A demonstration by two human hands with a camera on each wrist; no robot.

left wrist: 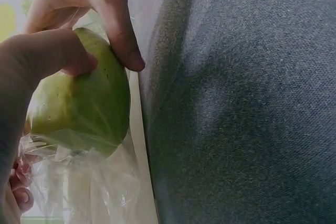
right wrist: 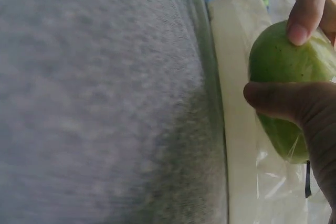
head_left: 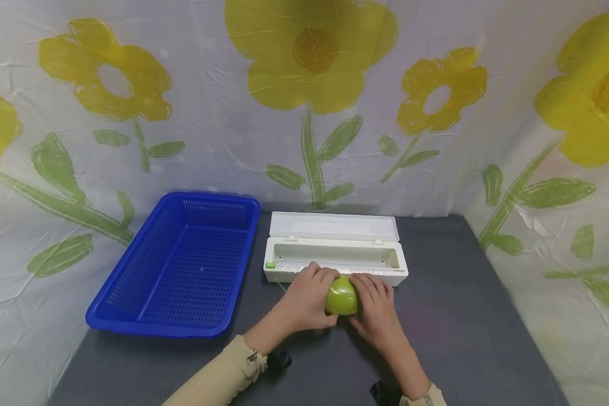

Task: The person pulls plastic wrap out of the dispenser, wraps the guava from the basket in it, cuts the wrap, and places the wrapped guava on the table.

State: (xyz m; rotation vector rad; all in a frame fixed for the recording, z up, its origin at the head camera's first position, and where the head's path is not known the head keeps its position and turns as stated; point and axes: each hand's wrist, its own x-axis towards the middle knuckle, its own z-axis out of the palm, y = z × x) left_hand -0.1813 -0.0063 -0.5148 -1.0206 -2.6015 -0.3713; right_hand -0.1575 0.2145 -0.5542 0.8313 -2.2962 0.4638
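Observation:
Both hands hold a smooth green fruit [head_left: 341, 296] with small dark specks, just in front of a white cling film dispenser [head_left: 336, 258]. My left hand [head_left: 309, 299] grips its left side, the thumb pressed on the near face in the left wrist view. From the right, my right hand [head_left: 378, 309] curls around it, with the thumb along the near side in the right wrist view. Clear cling film [left wrist: 100, 174] lies wrinkled over part of the fruit and hangs from it. A dark stem [right wrist: 308, 179] pokes out at one end. Most far-side fingertips are hidden in the wrist views.
The dispenser's lid [head_left: 333, 226] is flipped up at the back, with a small green piece [head_left: 270, 265] at the front left. A blue slotted basket [head_left: 233, 270] stands left on the grey table [head_left: 451, 316]. Behind hangs a flower-printed curtain [head_left: 208, 141].

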